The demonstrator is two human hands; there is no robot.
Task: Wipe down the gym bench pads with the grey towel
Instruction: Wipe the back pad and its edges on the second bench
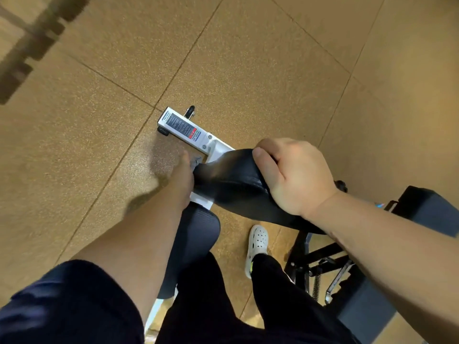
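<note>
Grey towel [196,162]: only a small crumpled bit shows, at the far left edge of the black padded vinyl bench pad [231,180], under your left hand [182,175]. Left hand is motion-blurred; fingers look wrapped on the cloth, can't tell grip for sure. Right hand [290,175] clamps the pad's top end, thumb over, fingers curled behind. Keep that brace firm, press cloth flat, run along edge w/ overlapping passes. Containers: none in view.
</note>
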